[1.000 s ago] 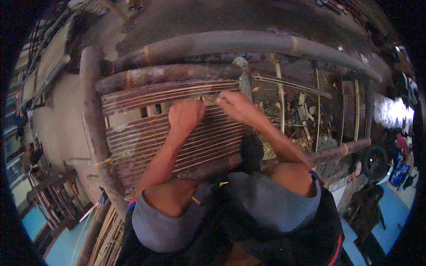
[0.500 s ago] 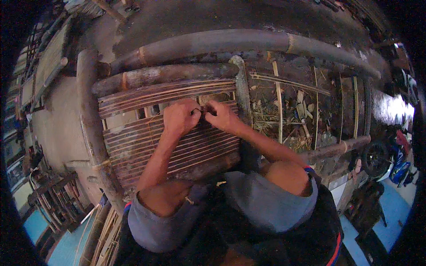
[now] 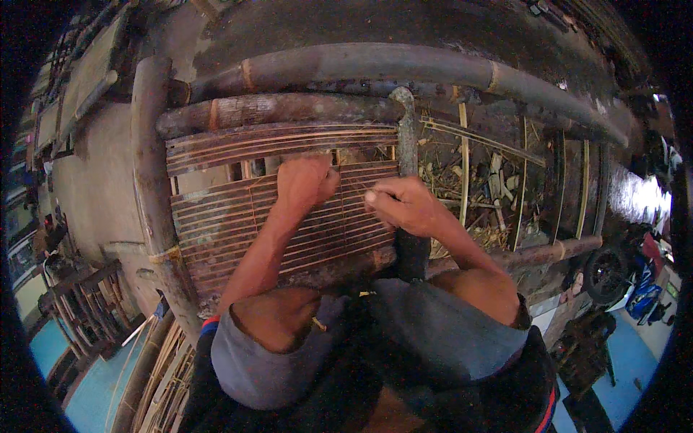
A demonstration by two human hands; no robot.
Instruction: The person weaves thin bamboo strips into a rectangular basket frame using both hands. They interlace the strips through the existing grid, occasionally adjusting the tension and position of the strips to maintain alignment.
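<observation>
A panel of thin bamboo slats lies inside a bamboo frame, with fine cross ties running over the slats. My left hand is closed at the panel's far edge, by the gap below a bundle of slats. Its fingertips are turned away, and what they pinch cannot be made out. My right hand is closed too, thumb against the fingers, above the panel's right side near the short upright bamboo post. Anything in its pinch is too thin to see clearly.
A thick bamboo pole spans the far side, and a bamboo post stands at left. Wood scraps lie under the open frame at right. Bamboo strips are stacked at lower left; a wheel shows at far right.
My hands were together over the panel's far edge. The right hand has pulled away to the right and nearer, while the left stays near the edge. The view has shifted slightly.
</observation>
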